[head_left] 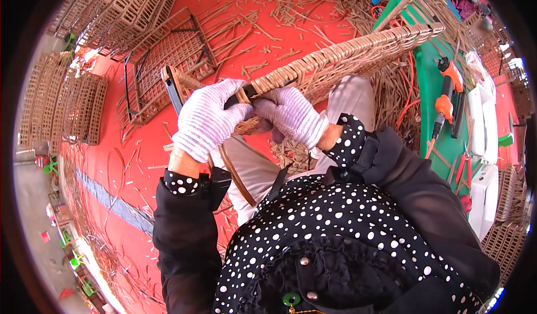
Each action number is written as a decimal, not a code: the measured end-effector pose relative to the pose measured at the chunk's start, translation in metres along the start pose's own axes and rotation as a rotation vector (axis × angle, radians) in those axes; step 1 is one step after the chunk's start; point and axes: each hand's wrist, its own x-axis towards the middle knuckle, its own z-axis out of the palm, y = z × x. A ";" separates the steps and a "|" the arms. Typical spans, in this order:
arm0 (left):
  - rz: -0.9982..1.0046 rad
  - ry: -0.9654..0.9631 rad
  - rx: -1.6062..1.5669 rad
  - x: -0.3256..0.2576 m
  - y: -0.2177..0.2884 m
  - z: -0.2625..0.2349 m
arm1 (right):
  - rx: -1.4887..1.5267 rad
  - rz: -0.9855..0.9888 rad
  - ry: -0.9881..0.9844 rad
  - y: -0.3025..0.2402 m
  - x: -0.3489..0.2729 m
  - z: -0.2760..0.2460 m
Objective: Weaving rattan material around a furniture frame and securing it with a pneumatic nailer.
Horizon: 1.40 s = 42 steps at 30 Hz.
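A tan woven rattan frame (pixel 335 56) with black metal showing at its corners and gaps slants across in front of me, rising to the right. Its top edge is wrapped in rattan. Both hands wear striped, pale purple knit gloves. My left hand (pixel 210 118) is closed at the near left end of the wrapped edge, thumb toward a bare black piece of metal. A loose rattan strip (pixel 238 174) hangs down beneath it over my leg. My right hand (pixel 293 115) grips the edge just to the right, its fingers curled and partly hidden.
Rattan baskets (pixel 117 17) are stacked at the far left, beside an openwork rattan frame (pixel 168 62). Cut strips (pixel 302 6) litter the red floor covering (pixel 235 51). To the right, an orange and black power tool (pixel 447 98) lies on green cloth near white boxes (pixel 484 196).
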 end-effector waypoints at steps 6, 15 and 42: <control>0.115 0.140 0.183 -0.008 0.001 0.005 | -0.640 -0.531 0.319 0.013 -0.009 -0.007; 0.117 0.284 0.351 -0.013 0.009 0.020 | 0.289 0.351 -0.190 -0.050 -0.079 -0.035; 0.021 0.074 0.166 -0.021 0.045 0.023 | 0.028 -0.034 -0.065 -0.063 0.021 -0.099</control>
